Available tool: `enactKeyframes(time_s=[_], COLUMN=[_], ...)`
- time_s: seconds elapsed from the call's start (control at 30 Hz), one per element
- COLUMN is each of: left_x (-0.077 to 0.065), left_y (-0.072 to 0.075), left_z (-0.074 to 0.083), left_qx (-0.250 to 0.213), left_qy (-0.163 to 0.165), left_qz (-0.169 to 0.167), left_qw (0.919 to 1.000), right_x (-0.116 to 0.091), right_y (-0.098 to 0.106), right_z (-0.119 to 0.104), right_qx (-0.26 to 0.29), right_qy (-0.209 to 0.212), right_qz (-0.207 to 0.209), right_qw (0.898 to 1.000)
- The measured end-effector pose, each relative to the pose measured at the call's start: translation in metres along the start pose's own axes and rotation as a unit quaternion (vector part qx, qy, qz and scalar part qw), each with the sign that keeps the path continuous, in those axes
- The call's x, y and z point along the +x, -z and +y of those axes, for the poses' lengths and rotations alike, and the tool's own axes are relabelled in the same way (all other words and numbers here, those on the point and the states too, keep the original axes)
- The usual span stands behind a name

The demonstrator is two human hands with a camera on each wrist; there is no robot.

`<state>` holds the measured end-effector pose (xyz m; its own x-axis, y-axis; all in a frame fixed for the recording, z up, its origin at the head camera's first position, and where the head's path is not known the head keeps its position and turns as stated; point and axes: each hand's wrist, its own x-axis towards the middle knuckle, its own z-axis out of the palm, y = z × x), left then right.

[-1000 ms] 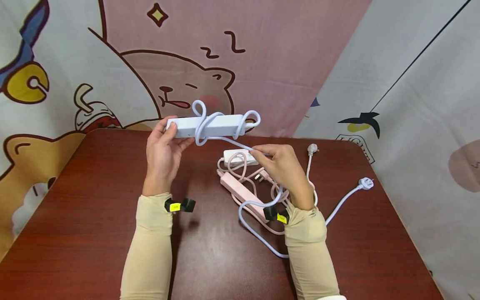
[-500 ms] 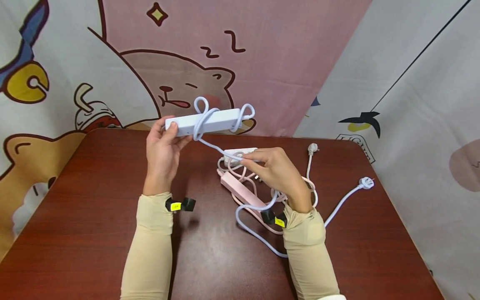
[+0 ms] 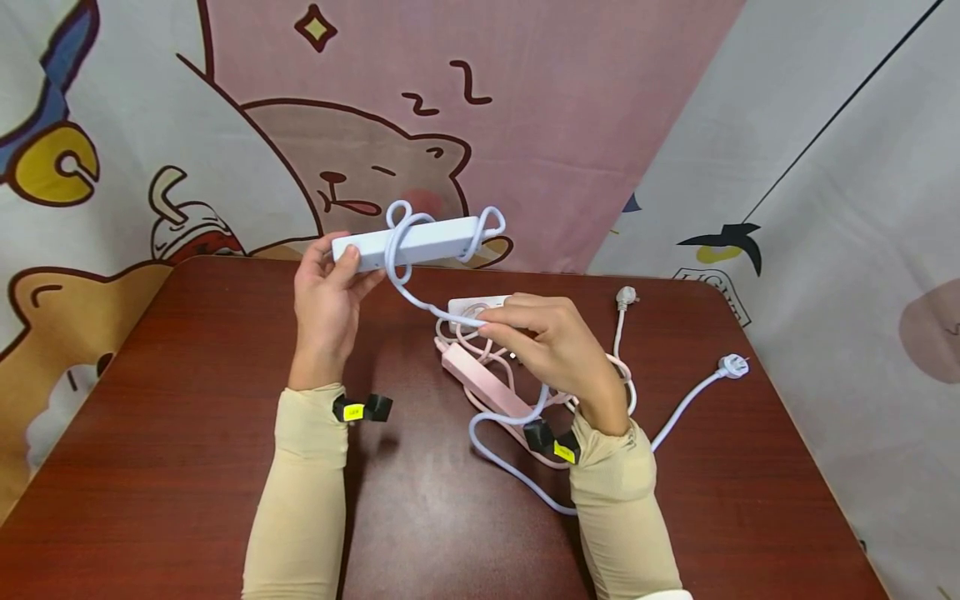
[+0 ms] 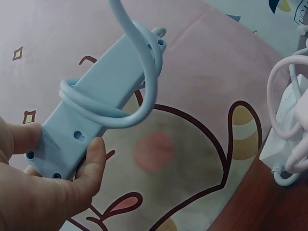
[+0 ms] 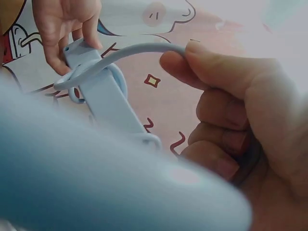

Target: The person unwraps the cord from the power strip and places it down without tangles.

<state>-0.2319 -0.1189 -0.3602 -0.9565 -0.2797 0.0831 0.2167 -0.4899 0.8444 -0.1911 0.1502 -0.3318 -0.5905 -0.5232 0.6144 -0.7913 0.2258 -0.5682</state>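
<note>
My left hand (image 3: 327,312) grips one end of a pale blue power strip (image 3: 435,239), held up above the far edge of the table. Its cord (image 4: 144,91) loops around the strip's body, with small loops standing out at the middle and at the far end. In the left wrist view, the strip's underside shows a keyhole slot. Thumb and forefinger of my right hand (image 3: 558,346) pinch the cord a short way from the strip, as the right wrist view shows; its other fingers are curled. From there the cord drops to the table and runs under my right forearm to a plug (image 3: 732,367).
A pink power strip (image 3: 486,382) with a tangled pink cord lies beneath my right hand. Behind it sits a white power strip (image 3: 463,308), partly hidden. A white plug (image 3: 626,297) lies near the back edge of the brown table (image 3: 187,467). A printed curtain (image 3: 555,125) hangs behind.
My right hand has moved left and slightly down with the cord, toward the strip. The strip's far end has tipped up a little, and the cord now droops from its middle.
</note>
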Motion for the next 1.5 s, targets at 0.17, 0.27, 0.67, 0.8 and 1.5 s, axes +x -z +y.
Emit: enactKeyframes(time_s=[0.17,0.27,0.67,0.8,1.5], left_x=[0.0,0.0,-0.002,-0.003,-0.005], left_y=[-0.001,-0.002,-0.003,-0.003,0.002], left_z=[-0.002,-0.004,-0.006,-0.007,-0.003], left_qx=[0.024,0.046,0.091,0.107,0.077], left_qy=[-0.009,-0.012,-0.015,-0.016,0.028], left_qz=[0.004,0.008,-0.014,-0.03,-0.138], left_qw=[0.9997,0.9988,0.9957,0.9937,0.9871], right_x=[0.001,0.001,0.001,0.001,0.0], right_y=[0.001,0.002,0.002,0.002,0.019], right_z=[-0.005,-0.007,-0.011,-0.012,-0.008], right_qx=[0.036,0.054,0.091,0.106,0.038], right_qy=[0.016,0.031,0.064,0.073,-0.044], right_qz=[0.008,0.014,0.051,0.074,0.338], right_qw=[0.999,0.998,0.992,0.989,0.939])
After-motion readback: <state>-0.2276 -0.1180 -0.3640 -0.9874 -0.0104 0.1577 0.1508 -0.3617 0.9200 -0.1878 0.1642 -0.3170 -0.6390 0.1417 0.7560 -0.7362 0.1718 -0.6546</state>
